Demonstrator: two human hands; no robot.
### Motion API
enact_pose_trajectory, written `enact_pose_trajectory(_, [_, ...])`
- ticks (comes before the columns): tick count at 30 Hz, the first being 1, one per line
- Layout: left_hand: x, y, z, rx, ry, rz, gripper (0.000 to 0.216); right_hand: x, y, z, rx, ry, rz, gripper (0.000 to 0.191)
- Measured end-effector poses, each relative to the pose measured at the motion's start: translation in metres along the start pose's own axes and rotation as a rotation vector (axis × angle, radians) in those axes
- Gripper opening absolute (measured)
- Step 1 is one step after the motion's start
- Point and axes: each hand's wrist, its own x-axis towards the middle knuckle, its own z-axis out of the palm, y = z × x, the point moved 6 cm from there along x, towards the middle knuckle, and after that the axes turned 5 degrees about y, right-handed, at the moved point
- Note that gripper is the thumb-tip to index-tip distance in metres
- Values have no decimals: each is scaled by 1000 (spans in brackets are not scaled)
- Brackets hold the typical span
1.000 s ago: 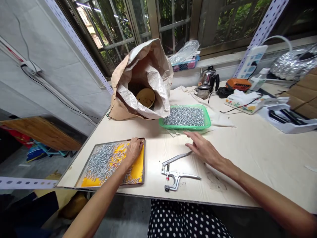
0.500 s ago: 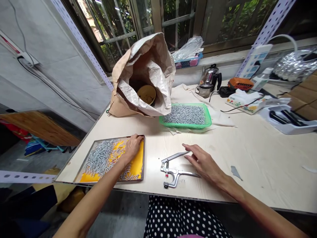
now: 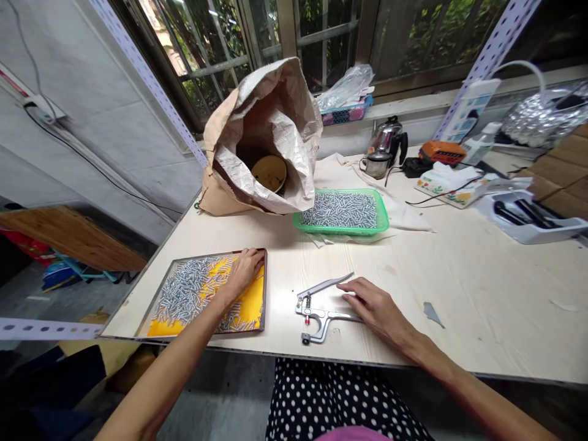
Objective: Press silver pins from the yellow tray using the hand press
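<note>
My left hand (image 3: pixel 245 269) reaches into a shallow tray (image 3: pixel 265 300) with a yellow bottom, at its far right corner. Its fingers are bent down and close together; what lies under the fingertips is hidden. Many small silvery metal pins (image 3: pixel 184 291) cover the tray's left and middle. My right hand (image 3: pixel 374 306) rests beside hand-held snap-fastener pliers (image 3: pixel 321 318), over the end of their lower handle. Thumb and forefinger are apart there, and the upper handle stands free of the fingertips. The pliers' jaws point left and hold nothing I can make out.
A green plastic basket (image 3: pixel 386 214) full of similar pins stands behind. To its left is an open paper sack (image 3: pixel 220 190) with a round yellowish container inside. A grey scrap (image 3: pixel 433 314) lies right. A kettle (image 3: pixel 388 138) and a white bin (image 3: pixel 528 233) stand farther back.
My right hand has come slightly away from the pliers' upper handle, whose tip now shows uncovered. My left hand stays in the tray's corner. The whole view has shifted slightly.
</note>
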Motion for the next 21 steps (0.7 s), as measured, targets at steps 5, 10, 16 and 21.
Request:
enact_pose_trajectory(5, [7,0,-3,-30,8,37,19,-15,-12,5,-66,-95,-27,26])
enact_pose_trajectory(10, [-16,10,-26,-148,93,-113,19,-34,-12,16,-217,-250,-88,24])
enact_pose_trajectory(16, [-83,100,-30,-335,18,-38,18,-30,-8,26,-420,-263,-94,15])
enact_pose_trajectory(21, [-113,136,1,-235,-154,64,19,-28,-8,24,-512,-292,-128,16])
